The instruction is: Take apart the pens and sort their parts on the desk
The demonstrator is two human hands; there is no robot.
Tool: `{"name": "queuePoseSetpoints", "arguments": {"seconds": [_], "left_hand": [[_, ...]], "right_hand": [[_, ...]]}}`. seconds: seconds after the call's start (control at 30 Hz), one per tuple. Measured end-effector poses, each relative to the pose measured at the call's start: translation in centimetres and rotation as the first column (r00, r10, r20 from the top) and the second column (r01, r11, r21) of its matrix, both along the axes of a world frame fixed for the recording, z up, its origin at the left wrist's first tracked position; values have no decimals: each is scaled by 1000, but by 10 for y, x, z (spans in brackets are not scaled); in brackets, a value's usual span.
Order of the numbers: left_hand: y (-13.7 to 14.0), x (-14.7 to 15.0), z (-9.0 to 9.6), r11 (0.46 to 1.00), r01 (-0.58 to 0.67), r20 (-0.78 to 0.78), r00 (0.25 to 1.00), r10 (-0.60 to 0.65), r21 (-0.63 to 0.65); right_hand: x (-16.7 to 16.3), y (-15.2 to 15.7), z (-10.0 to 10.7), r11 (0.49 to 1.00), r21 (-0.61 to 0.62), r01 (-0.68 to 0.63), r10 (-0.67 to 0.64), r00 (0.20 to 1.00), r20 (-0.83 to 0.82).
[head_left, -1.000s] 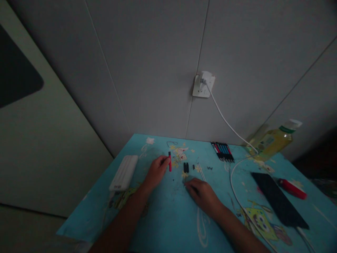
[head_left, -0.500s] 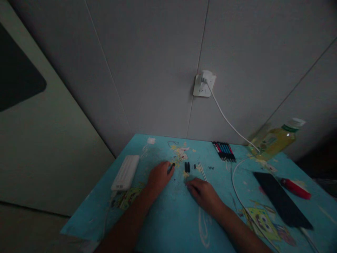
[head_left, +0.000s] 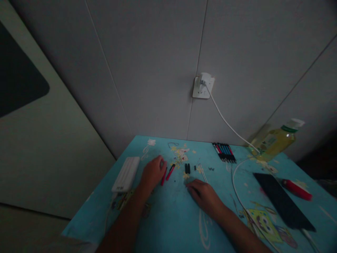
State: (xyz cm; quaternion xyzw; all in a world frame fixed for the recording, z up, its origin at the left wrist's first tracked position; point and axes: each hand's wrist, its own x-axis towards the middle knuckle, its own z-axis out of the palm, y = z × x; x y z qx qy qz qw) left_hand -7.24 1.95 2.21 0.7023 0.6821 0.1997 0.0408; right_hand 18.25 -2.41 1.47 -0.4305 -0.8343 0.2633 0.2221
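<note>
My left hand (head_left: 153, 172) is curled, its fingertips close to the upper end of a red pen barrel (head_left: 163, 177). What lies inside those fingers, if anything, is too dark to make out. Just right of it a second red pen barrel (head_left: 170, 172) with a black end lies slanted on the table. My right hand (head_left: 203, 194) rests on the tabletop with thumb and forefinger drawn together; anything between them is too small to name. Ahead of it are two short black grips (head_left: 187, 168), a small dark piece (head_left: 195, 168) and thin white refills (head_left: 202, 173).
A row of several pens (head_left: 224, 153) lies near the wall. At left is a white power bank (head_left: 126, 174). On the right are a yellow bottle (head_left: 276, 142), a dark flat slab (head_left: 284, 200), a red object (head_left: 297, 189) and a white cable (head_left: 234, 184). Tiny springs (head_left: 211, 169) lie mid-table.
My left hand has moved left and slightly up, uncovering the two red pen barrels. My right hand has stayed almost in place.
</note>
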Motion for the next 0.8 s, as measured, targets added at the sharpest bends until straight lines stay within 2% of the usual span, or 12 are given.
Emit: {"name": "queuePoseSetpoints", "arguments": {"seconds": [0.13,0.3,0.57,0.8], "left_hand": [[-4,-10,0,982,27,-145,988,-54,-188],[-6,-10,-8,958,69,-159,980,-117,-279],[-1,5,-11,966,65,-167,980,-109,-252],[-4,9,-11,983,77,-189,976,-108,-164]], "right_hand": [[0,0,0,1000,2,10,-10,1000,12],[1,0,-1,1000,12,5,-5,1000,5],[-2,0,-2,999,32,21,-20,1000,-22],[2,4,-9,993,63,103,-92,984,-155]]}}
